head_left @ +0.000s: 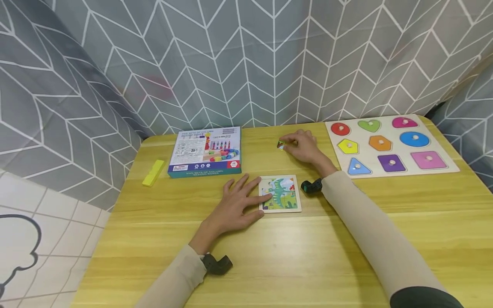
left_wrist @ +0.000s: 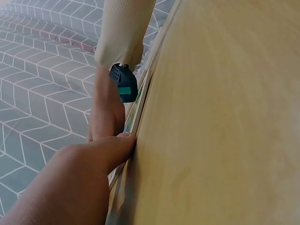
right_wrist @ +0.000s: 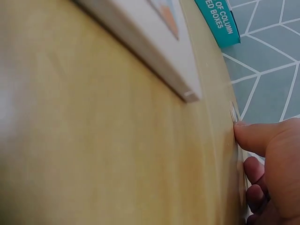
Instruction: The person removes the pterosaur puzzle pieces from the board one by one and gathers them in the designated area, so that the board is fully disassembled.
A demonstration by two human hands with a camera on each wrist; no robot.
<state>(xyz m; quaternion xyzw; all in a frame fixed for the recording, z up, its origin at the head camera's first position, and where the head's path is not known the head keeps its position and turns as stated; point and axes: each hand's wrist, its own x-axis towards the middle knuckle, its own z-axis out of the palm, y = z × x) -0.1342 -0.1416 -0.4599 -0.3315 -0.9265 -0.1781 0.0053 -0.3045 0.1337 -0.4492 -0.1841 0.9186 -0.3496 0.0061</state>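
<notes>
A small square jigsaw puzzle [head_left: 286,197] with a green dinosaur-like picture and a pale frame lies flat on the wooden table. My left hand [head_left: 239,207] is spread at its left side, one fingertip on the picture and the thumb at the frame's lower left. Beyond the puzzle, my right hand [head_left: 303,146] pinches a small colourful puzzle piece [head_left: 280,145] between thumb and fingers, at the tabletop. In the right wrist view the piece [right_wrist: 234,112] shows as a thin edge at the thumb tip; its face is hidden there.
A boxed bead set [head_left: 206,152] lies at the back left, a yellow block [head_left: 153,173] beside it. At the back right is a wooden shape board [head_left: 420,145] with several knobbed coloured shapes. A grey patterned curtain [head_left: 262,64] hangs behind the table [head_left: 285,265].
</notes>
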